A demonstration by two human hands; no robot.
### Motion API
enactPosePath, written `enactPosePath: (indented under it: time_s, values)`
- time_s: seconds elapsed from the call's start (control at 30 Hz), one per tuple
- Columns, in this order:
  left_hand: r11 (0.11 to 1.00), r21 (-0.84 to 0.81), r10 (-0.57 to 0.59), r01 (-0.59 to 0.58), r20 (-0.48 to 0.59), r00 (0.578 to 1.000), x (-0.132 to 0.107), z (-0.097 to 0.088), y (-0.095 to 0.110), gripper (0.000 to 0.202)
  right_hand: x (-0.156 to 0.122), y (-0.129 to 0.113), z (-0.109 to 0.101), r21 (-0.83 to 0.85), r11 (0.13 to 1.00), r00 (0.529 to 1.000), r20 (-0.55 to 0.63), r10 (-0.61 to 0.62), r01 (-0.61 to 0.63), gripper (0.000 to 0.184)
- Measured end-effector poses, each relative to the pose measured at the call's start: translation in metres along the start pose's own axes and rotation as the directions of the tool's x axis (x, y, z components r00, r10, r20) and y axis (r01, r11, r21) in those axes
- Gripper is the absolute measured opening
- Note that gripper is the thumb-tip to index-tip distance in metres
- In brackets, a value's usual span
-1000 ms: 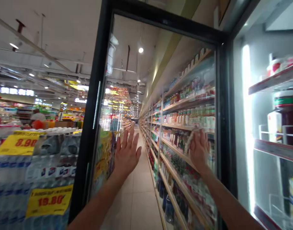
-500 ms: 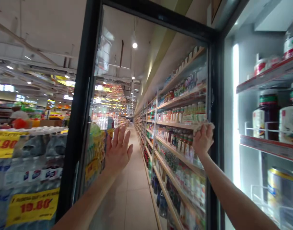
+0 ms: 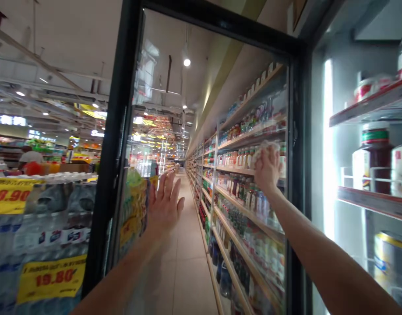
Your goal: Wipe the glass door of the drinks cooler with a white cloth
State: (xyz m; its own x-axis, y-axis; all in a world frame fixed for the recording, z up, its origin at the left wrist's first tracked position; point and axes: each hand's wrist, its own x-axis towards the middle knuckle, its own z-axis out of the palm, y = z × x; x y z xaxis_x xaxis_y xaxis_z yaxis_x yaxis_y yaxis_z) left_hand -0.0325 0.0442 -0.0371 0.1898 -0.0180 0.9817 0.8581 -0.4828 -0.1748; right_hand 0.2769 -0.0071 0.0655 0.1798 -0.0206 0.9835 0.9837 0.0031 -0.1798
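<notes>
An opened glass door (image 3: 194, 210) with a dark frame (image 3: 114, 144) stands before me. My left hand (image 3: 164, 201) is spread flat against or just before the pane, left of its middle, and holds nothing. Near the right side of the pane my right hand (image 3: 266, 168) presses a crumpled pale cloth (image 3: 265, 151) to the glass, its fingers bent over it. The cloth's lower part is hidden behind the hand. Shelves of bottles (image 3: 243, 157) show through the glass behind the cloth.
To the right is the lit refrigerator interior, with a shelf edge (image 3: 372, 201), a dark bottle (image 3: 373, 157) and a large can (image 3: 389, 258). Stacked bottle packs (image 3: 53, 218) with a yellow price sign (image 3: 51, 278) stand left of the door. A person (image 3: 30, 155) is farther off.
My right hand has moved the cloth up and to the left, away from the frame's right side. My left hand has stayed at nearly the same place on the pane.
</notes>
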Motion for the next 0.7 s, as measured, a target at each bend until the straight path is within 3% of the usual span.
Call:
enactPosePath:
  time_s: [0.07,0.17,0.2,0.23,0.27,0.3,0.33,0.37,0.43,0.5,0.53,0.6,0.67,0.7]
  values:
    - [1.0,-0.001,0.006,-0.006,0.003,1.0,0.0,-0.001,0.001,0.058,0.006,-0.001,0.0,-0.009,0.997,0.996,-0.046,0.072,-0.072,0.057]
    - [1.0,0.001,0.013,-0.013,-0.006,1.0,0.001,-0.002,0.001,0.058,-0.021,-0.044,0.003,0.021,0.985,0.984,0.048,-0.171,0.17,0.046]
    - [1.0,0.004,0.018,-0.018,-0.008,1.0,0.0,-0.002,0.0,0.059,-0.036,-0.059,0.004,0.05,0.955,0.95,0.097,-0.297,0.293,0.042]
    - [1.0,0.009,0.023,-0.023,-0.008,1.0,0.0,-0.002,0.0,0.059,-0.052,-0.071,0.004,0.097,0.885,0.873,0.146,-0.465,0.455,0.041]
    - [1.0,0.014,0.028,-0.027,-0.008,1.0,0.0,-0.002,-0.001,0.059,-0.067,-0.076,0.005,0.122,0.837,0.822,0.16,-0.547,0.533,0.041]
    - [0.999,0.019,0.031,-0.031,-0.008,0.999,0.0,-0.002,-0.001,0.059,-0.079,-0.074,0.004,0.131,0.816,0.8,0.16,-0.578,0.563,0.04]
    - [0.999,0.023,0.035,-0.034,-0.008,0.999,0.0,-0.002,-0.001,0.058,-0.089,-0.067,0.004,0.116,0.84,0.829,0.141,-0.541,0.529,0.04]
    - [0.999,0.026,0.036,-0.036,-0.006,0.999,0.0,-0.002,-0.001,0.058,-0.096,-0.056,0.002,0.083,0.9,0.894,0.104,-0.436,0.429,0.04]
    - [0.999,0.031,0.04,-0.04,-0.009,0.999,0.001,-0.003,0.0,0.057,-0.105,-0.036,0.0,0.026,0.99,0.99,0.002,-0.138,0.138,0.043]
    - [0.999,0.03,0.043,-0.043,-0.01,0.999,0.001,-0.003,0.002,0.056,-0.114,-0.033,-0.001,0.022,0.999,0.996,-0.075,0.045,-0.043,0.045]
    - [0.999,0.029,0.042,-0.042,-0.01,0.999,0.002,-0.004,0.002,0.056,-0.12,-0.041,-0.001,0.037,0.999,0.996,-0.079,0.032,-0.03,0.045]
    - [0.999,0.029,0.042,-0.041,-0.008,0.999,0.002,-0.004,0.002,0.055,-0.137,-0.064,-0.001,0.093,0.978,0.983,0.005,-0.186,0.185,0.043]
    - [0.999,0.032,0.044,-0.044,-0.004,0.999,0.002,-0.005,0.001,0.055,-0.154,-0.08,-0.002,0.17,0.888,0.888,0.102,-0.448,0.428,0.04]
    - [0.998,0.035,0.046,-0.046,-0.006,0.999,0.002,-0.005,0.0,0.054,-0.161,-0.079,-0.002,0.186,0.852,0.85,0.117,-0.514,0.489,0.039]
